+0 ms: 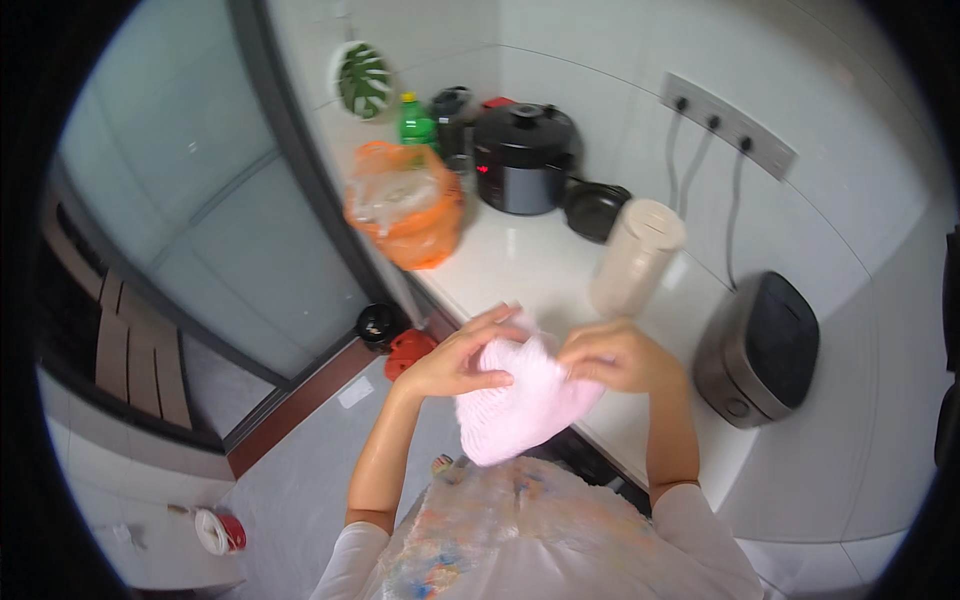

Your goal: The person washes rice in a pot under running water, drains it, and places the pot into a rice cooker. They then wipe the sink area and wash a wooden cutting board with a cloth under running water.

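A pink cloth [517,405] hangs bunched between my two hands, in front of my body and over the near edge of the white counter [525,262]. My left hand [469,356] grips its left upper part, with the thumb lying across the front. On the other side, my right hand [619,356] pinches the upper right edge of the cloth. The fingers are slightly blurred. Just beyond my right hand stands a tall beige lidded canister [637,255].
A grey-brown appliance [757,352] stands at the right, a black electric cooker [525,157] at the back. Near it are a small black pan [596,210], an orange plastic bag [409,210] and a green bottle [415,124]. Cords hang from a wall socket strip [727,124]. A glass sliding door [225,172] borders the left.
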A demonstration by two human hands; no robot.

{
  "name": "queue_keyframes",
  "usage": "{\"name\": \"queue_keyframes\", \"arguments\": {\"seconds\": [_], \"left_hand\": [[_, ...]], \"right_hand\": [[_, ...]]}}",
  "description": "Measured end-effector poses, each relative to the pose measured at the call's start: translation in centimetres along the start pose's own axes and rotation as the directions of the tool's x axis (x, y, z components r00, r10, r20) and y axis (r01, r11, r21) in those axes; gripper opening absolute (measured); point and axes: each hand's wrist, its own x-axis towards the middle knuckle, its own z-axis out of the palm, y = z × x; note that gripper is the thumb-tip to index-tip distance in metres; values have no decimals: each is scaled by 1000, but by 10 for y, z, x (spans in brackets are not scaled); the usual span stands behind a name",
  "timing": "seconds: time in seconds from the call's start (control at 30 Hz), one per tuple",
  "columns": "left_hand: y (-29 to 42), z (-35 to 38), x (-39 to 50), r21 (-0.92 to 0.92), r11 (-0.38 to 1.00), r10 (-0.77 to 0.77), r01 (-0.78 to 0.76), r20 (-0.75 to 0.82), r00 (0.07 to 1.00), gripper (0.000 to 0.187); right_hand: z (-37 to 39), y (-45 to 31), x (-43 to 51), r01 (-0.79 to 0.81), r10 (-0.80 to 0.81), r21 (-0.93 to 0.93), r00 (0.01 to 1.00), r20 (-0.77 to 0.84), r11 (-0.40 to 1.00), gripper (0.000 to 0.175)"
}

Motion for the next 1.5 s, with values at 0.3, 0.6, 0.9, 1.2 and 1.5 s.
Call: {"name": "queue_keyframes", "arguments": {"seconds": [0.3, 0.6, 0.9, 1.2, 1.5], "left_hand": [[-24, -165, -108, -320, 881, -468, 347, -495, 732, 27], [-54, -238, -160, -600, 793, -570, 103, -673, 471, 23], [-77, -301, -164, -89, 780, -362, 620, -872, 330, 35], [-62, -348, -87, 23, 507, -557, 862, -754, 348, 55], [-94, -354, -68, -171, 512, -617, 841, -755, 222, 51]], "right_hand": [[99, 59, 177, -199, -341, -718, 775, -532, 668, 25], [265, 90, 276, 127, -215, -267, 919, -329, 955, 7], [248, 131, 340, -50, 74, -110, 971, 226, 993, 55], [142, 179, 442, 260, -43, 409, 882, -469, 875, 25], [-67, 184, 628, 42, -661, -689, 331, -674, 723, 28]]}}
